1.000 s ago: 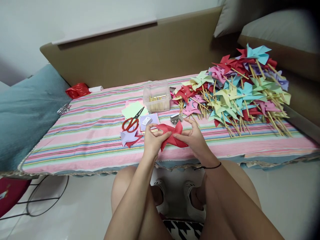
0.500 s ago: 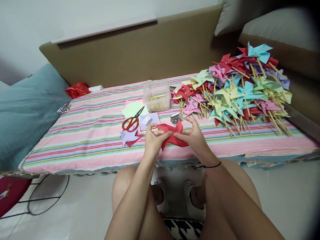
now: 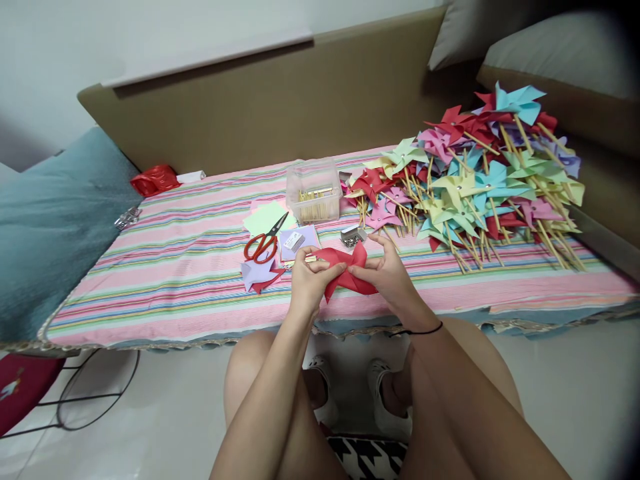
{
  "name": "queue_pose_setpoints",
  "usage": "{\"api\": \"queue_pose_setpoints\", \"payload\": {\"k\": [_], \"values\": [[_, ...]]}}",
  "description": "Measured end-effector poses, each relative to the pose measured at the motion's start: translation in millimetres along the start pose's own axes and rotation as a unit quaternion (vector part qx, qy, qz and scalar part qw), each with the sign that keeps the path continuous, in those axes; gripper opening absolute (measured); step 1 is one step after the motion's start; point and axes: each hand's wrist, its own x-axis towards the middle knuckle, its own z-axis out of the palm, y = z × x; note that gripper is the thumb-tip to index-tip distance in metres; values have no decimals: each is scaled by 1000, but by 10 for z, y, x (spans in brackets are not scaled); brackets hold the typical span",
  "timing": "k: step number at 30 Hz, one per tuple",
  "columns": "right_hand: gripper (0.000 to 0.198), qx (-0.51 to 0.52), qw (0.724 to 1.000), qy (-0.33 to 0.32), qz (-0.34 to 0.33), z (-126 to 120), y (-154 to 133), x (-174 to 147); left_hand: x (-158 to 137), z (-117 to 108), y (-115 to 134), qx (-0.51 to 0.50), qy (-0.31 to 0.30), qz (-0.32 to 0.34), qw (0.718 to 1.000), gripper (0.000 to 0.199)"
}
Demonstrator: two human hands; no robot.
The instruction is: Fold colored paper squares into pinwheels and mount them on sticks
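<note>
Left hand (image 3: 306, 279) and right hand (image 3: 387, 270) meet, fingers pinched together.

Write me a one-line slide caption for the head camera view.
Both hands, left hand and right hand, fold a red paper pinwheel beside a pile of finished pinwheels.

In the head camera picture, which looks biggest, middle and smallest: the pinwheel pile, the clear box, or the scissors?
1. Pinwheel pile: by far the biggest.
2. Clear box.
3. Scissors: smallest, though about as long as the box is wide, and a little nearer the camera, so those two are close.
</note>
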Motion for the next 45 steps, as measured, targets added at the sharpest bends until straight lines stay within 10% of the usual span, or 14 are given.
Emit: {"api": "queue_pose_setpoints", "payload": {"k": [45], "values": [[93, -25, 1000, -1, -3, -33, -145, -51, -8, -50, 69, 34, -75, -47, 995, 55]]}}
